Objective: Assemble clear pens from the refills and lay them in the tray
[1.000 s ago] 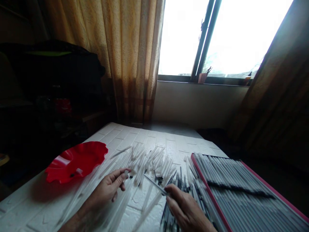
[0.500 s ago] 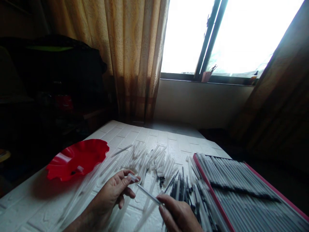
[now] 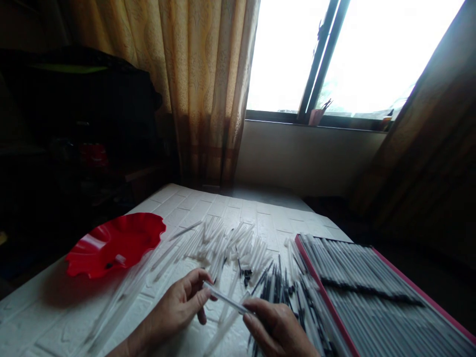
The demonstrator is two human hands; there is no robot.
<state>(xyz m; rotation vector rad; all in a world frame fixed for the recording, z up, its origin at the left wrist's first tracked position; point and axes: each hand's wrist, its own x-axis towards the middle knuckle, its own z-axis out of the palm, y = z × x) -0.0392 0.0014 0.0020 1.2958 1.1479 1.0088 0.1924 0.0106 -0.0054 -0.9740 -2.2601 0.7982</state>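
Left hand (image 3: pixel 184 302) and right hand (image 3: pixel 280 322), near each other but apart, both pinching.
The left forearm (image 3: pixel 137 337) slants up from the lower edge; its thumb (image 3: pixel 201 298) points inward against the bent forefinger (image 3: pixel 201 274), another finger curled below. The right forefinger (image 3: pixel 258 305) and thumb close in a pinch, the back of that hand facing up.

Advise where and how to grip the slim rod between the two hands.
Probably pinch the slim rod near its lower right end, coming from the right, as the right hand does with thumb and fingers. It is thin, straight and slants up to the left, its other end at the fingertips of the left hand; gripping there would likely crowd them.
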